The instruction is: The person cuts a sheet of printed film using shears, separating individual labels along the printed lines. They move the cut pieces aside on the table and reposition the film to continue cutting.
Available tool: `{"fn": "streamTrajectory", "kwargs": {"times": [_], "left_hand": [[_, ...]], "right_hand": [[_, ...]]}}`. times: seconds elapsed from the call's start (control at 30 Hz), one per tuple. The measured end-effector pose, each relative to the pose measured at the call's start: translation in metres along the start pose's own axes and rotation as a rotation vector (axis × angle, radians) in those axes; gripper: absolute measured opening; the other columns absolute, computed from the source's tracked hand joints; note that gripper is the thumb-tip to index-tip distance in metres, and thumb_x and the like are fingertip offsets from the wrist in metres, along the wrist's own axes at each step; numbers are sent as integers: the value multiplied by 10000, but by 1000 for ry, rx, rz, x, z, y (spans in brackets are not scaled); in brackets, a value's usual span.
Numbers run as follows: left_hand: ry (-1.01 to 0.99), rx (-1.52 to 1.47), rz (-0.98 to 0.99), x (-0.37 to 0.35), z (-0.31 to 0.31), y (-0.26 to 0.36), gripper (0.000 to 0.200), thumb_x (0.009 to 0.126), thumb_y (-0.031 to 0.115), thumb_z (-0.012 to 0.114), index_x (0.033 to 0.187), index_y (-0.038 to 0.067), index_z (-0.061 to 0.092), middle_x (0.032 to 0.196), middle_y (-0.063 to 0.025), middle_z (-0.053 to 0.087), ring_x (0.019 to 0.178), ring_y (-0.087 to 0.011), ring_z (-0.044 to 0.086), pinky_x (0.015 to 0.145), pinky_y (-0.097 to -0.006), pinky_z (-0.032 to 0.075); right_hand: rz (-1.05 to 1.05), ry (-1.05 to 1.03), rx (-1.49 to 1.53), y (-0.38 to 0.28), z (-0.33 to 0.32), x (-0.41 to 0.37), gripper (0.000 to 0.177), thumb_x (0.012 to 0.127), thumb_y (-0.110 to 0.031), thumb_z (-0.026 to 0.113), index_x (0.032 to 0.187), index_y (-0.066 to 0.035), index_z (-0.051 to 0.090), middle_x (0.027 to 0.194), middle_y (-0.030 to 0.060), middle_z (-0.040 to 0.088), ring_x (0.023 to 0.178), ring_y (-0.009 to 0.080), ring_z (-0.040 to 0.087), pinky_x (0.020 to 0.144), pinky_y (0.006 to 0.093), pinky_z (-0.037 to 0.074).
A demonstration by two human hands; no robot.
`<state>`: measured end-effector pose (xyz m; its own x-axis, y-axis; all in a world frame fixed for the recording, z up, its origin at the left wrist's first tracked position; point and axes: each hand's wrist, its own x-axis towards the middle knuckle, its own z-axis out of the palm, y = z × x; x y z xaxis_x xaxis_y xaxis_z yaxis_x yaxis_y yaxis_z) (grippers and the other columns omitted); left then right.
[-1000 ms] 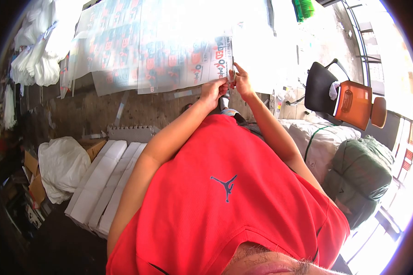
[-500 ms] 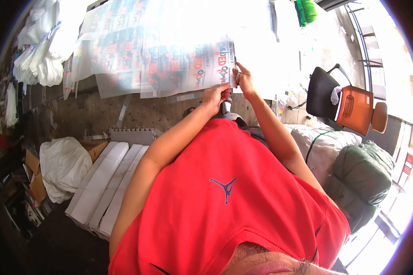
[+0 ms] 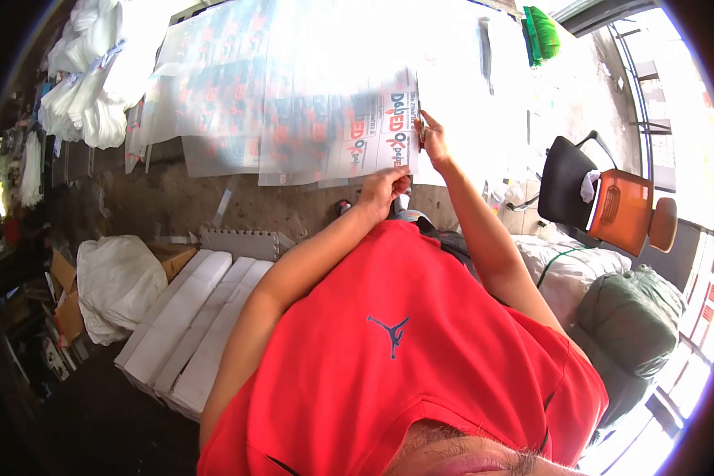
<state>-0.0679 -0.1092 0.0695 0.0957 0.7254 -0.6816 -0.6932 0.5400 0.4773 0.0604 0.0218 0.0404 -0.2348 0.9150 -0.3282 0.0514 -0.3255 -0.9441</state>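
Note:
Translucent plastic sheets (image 3: pixel 309 151) with red and blue print lie over the bright work surface. My left hand (image 3: pixel 385 191) is closed on the near right corner of the printed sheet, thumb and fingers pinched. Beside the sheet's right edge, farther from my body, my right hand (image 3: pixel 435 143) is closed around a small dark and metallic tool (image 3: pixel 420 131) that looks like scissors. Its blades are hard to make out in the glare.
An orange and black chair (image 3: pixel 620 198) stands at right, above wrapped bundles (image 3: pixel 631 317). White stacks (image 3: pixel 186 317) and a white sack (image 3: pixel 119 289) are at lower left. White bundled material (image 3: pixel 87 87) hangs upper left; a green package (image 3: pixel 542 36) lies upper right.
My right hand has moved up along the sheet's right edge, farther from my left hand, which still pinches the corner. The whole view has shifted slightly.

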Motion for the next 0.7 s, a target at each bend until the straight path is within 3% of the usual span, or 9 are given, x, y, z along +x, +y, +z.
{"fn": "streamTrajectory", "kwargs": {"times": [0.17, 0.27, 0.53, 0.57, 0.7], "left_hand": [[-44, -14, 15, -5, 3, 3, 135, 856, 155, 645, 892, 25, 651, 759, -21, 613, 697, -103, 564, 687, -243, 463], [-12, -16, 28, -10, 9, 6, 125, 834, 152, 661, 855, 28, 663, 725, -25, 616, 643, -97, 554, 650, -226, 459], [-6, -2, 35, -17, 14, 11, 131, 844, 156, 659, 849, 26, 653, 743, -28, 608, 665, -102, 553, 663, -234, 460], [-7, 2, 38, -18, 14, 11, 131, 842, 158, 661, 839, 27, 653, 740, -31, 608, 659, -102, 552, 659, -234, 460], [-9, -5, 41, -19, 13, 10, 133, 838, 162, 667, 830, 30, 651, 735, -32, 607, 652, -104, 552, 654, -236, 460]], "right_hand": [[-19, -39, 2, -2, -9, 25, 620, 924, -356, 568, 1359, 47, 385, 615, -34, 457, 522, 61, 377, 478, 230, 317], [-56, -69, 39, -3, -10, 42, 638, 920, -268, 557, 1381, 92, 301, 596, 19, 501, 486, 92, 433, 452, 257, 366], [-35, -64, 7, -13, -11, 71, 623, 945, -337, 530, 1356, 91, 340, 625, 24, 533, 501, 92, 448, 462, 256, 369], [-17, -72, -15, -16, -11, 72, 584, 936, -410, 532, 1297, 41, 446, 668, 7, 519, 544, 82, 420, 490, 251, 360], [-28, -37, -9, -22, -8, 77, 564, 952, -383, 510, 1303, 52, 434, 663, 13, 515, 537, 84, 417, 478, 256, 378]]}}
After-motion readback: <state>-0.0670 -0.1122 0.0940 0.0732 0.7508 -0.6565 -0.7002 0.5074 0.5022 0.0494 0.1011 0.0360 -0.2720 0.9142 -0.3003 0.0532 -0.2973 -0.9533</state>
